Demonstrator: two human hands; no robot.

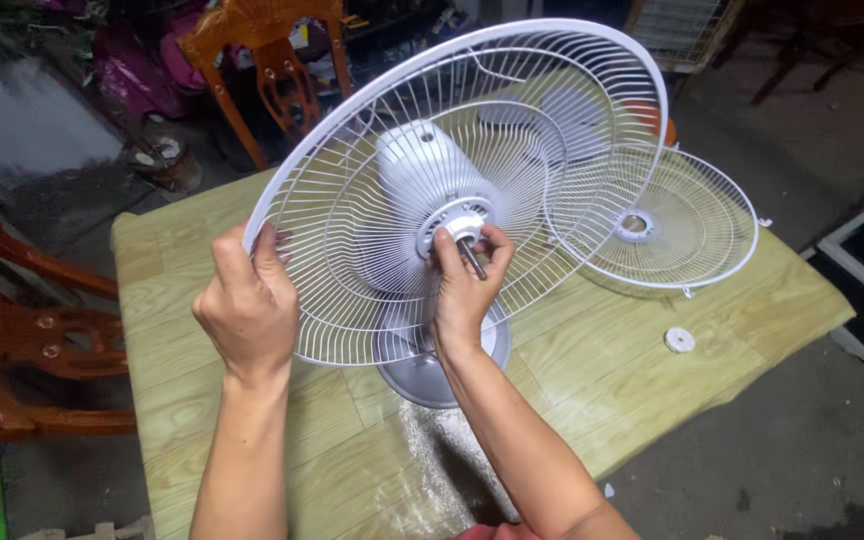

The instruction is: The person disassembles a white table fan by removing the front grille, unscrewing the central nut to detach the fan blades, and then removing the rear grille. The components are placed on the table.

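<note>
While the left hand (248,305) clamps the rim of the rear fan guard (392,215) seated over the motor (422,180), the right hand's (467,285) grip pinches the white lock nut (464,226) at the shaft, with the front guard (667,220) and a small white cap (679,340) lying unfitted on the wooden counter (592,360).
</note>
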